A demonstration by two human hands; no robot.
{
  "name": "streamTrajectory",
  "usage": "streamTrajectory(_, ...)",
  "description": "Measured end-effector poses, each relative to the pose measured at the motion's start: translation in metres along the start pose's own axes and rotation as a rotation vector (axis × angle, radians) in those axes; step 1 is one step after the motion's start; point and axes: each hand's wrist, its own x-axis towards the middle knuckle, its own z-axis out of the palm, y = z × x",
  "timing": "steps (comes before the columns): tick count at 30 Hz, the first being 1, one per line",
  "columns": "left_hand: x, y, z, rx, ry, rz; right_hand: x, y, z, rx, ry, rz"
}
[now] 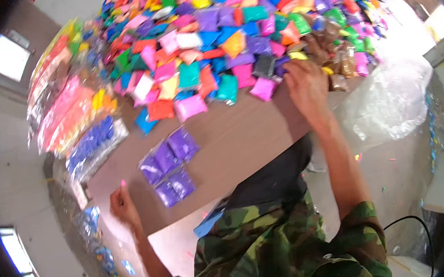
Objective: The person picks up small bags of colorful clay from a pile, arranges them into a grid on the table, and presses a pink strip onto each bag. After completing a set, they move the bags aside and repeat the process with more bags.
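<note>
My right hand (306, 85) reaches to the near edge of a big heap of small coloured packets (210, 19). Its fingers bend down and close on a purple packet (280, 66), partly covered by the hand. Beside it lie a black packet (264, 66) and brown packets (320, 49). My left hand (123, 205) is curled closed by the table's left front corner, with a small pink bit at its fingertips that I cannot make out. Between the hands, several purple packets (167, 154) lie flat in two short rows on the brown table (243, 136).
Large clear bags of sorted packets (68, 100) are stacked along the table's left side. A crumpled clear plastic bag (389, 103) hangs at the right edge. Bags and scraps (102, 257) lie on the floor at left. A black cable (419, 221) curves at lower right.
</note>
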Motion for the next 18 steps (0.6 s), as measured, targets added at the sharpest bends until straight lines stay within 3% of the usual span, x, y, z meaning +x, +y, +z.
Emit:
streamTrajectory(8,-0.002,0.041,-0.008,0.041,-0.05,-0.108,-0.003,0.006,-0.012,0.098,0.185,-0.042)
streamTrajectory(11,-0.002,0.046,-0.007,0.002,-0.054,-0.121,-0.015,-0.014,-0.032,0.209,0.237,0.096)
streamTrajectory(14,-0.002,0.045,-0.01,0.056,-0.091,-0.201,-0.039,-0.06,-0.07,0.654,-0.056,0.549)
streamTrajectory(18,0.0,0.028,-0.006,0.024,-0.05,-0.065,-0.074,-0.107,-0.071,1.046,-0.422,0.606)
